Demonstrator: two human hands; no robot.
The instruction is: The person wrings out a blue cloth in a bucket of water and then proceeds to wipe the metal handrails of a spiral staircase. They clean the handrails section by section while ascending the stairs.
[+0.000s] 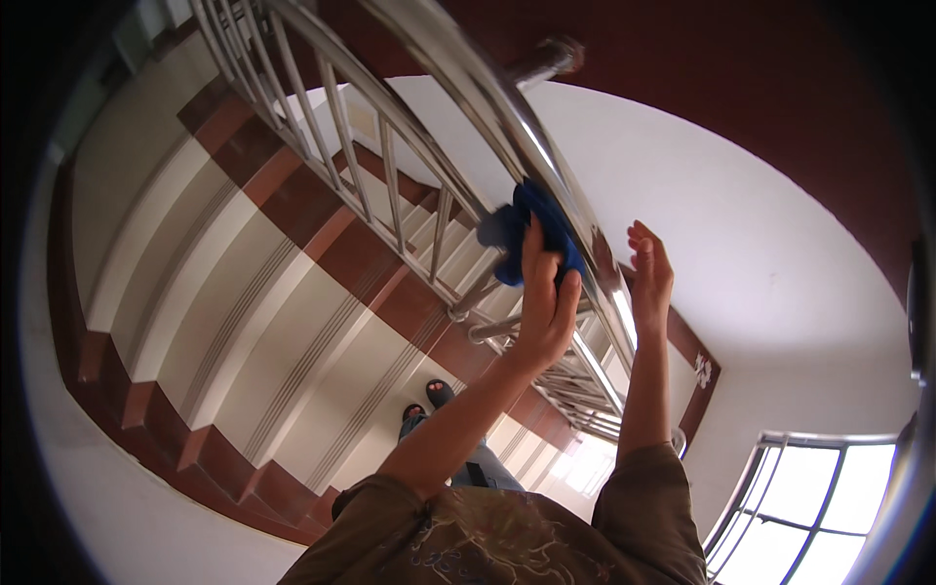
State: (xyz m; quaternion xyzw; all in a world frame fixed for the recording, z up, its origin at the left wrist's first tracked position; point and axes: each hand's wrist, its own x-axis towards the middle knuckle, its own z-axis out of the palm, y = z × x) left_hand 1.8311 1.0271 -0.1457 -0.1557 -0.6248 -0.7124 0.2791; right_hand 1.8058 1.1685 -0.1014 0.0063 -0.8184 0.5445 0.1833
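Note:
My left hand (547, 303) grips a bunched blue cloth (545, 227) and presses it to the inner side of the thick metal handrail (537, 139). Part of the cloth hangs loose and looks blurred. On the other side of the same rail, my right hand (651, 270) is raised with its fingers loosely curled. Nothing is in it, and it appears apart from the metal. Thinner metal balusters (387, 172) stand below the rail, along the stair edge.
Pale stairs (292, 307) with brown borders rise toward the upper left. My sandalled feet (437, 393) stand on a step near the railing. A metal post (545, 62) joins the rail at the top. A barred window (804, 497) is at lower right, beside a white wall (731, 234).

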